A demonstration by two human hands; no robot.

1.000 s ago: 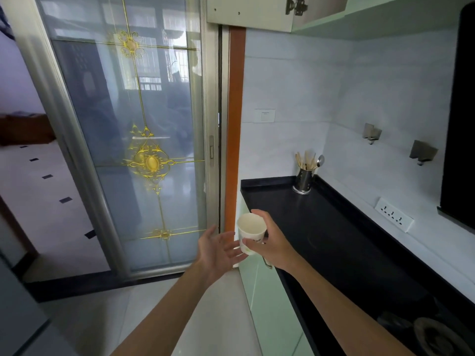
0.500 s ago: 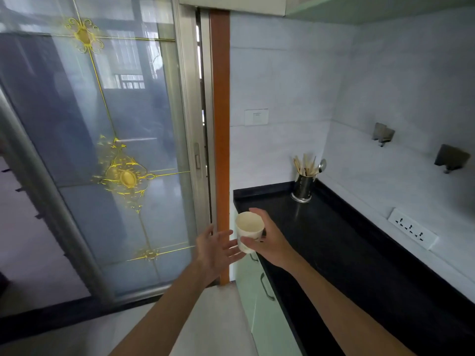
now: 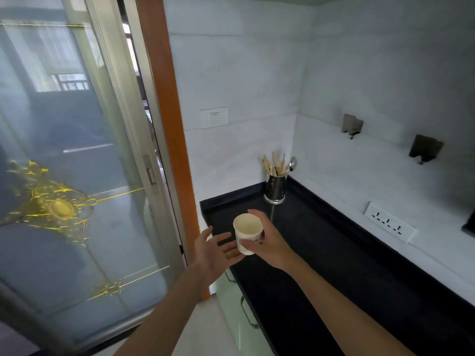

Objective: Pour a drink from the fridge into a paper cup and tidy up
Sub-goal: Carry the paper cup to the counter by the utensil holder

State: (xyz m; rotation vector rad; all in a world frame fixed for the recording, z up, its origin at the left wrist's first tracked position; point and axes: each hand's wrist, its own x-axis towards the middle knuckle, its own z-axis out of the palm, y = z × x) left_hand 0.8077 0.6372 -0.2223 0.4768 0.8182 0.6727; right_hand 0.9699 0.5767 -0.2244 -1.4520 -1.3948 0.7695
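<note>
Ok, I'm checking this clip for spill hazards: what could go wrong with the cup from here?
1. The right hand grips the paper cup by its thin side wall, so a harder squeeze could buckle it.
2. The cup is near the left end of the black counter. It looks empty and light, so if set down there it might be knocked off the edge.
3. The open left hand hovers close beside the cup and could bump it.
</note>
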